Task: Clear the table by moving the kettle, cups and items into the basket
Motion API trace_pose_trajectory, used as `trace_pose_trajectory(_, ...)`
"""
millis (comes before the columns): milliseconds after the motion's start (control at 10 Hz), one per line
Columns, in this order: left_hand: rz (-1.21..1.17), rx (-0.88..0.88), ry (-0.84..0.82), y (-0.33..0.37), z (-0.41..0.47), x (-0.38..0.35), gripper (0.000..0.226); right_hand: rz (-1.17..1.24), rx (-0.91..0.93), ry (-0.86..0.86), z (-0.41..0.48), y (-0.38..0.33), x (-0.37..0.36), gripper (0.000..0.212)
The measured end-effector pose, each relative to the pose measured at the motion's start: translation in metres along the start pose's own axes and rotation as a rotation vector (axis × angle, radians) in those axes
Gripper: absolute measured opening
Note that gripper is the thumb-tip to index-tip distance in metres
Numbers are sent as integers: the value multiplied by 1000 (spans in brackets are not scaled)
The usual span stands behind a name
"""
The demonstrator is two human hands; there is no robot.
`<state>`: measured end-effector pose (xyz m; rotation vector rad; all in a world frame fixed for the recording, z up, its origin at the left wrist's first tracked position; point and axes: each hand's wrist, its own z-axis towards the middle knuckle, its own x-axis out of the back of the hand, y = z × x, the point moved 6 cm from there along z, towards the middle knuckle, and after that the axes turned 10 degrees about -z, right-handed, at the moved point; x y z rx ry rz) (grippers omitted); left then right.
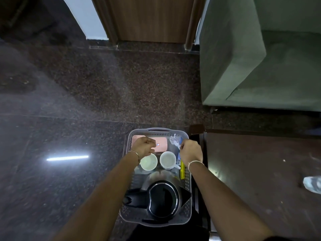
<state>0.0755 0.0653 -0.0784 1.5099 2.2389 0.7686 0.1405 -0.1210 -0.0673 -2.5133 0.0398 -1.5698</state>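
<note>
A grey perforated basket (188,185) sits low in front of me. Inside it, a black-lidded kettle (163,199) fills the near half. Behind the kettle stand two white cups (149,162) (167,160), and behind them lies a pink box (162,145). A crumpled white wrapper (174,138) and a yellow sachet (182,168) lie along the basket's right wall. My left hand (143,146) hovers over the pink box with its fingers curled; I cannot see whether it holds anything. My right hand (191,152) is at the right wall and pinches a blue sachet (180,142).
A dark brown table (260,171) stands just right of the basket, with a clear plastic bottle (312,186) at its right edge. A green sofa (251,58) is at the back right and a wooden door (147,18) straight ahead. Dark polished floor (69,101) spreads to the left.
</note>
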Motion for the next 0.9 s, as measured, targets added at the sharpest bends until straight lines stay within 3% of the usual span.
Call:
trace_pose_trajectory(500, 52, 14, -31, -16, 10, -10, 15, 9, 64, 0, 1, -12, -13, 19)
trace_pose_trajectory(600, 15, -4, -20, -18, 4, -12, 23, 20, 90, 18, -7, -10, -7, 21)
trace_pose_trajectory(900, 161, -168, 86, -1, -26, -34, 12, -4, 182, 186, -39, 15, 38, 19)
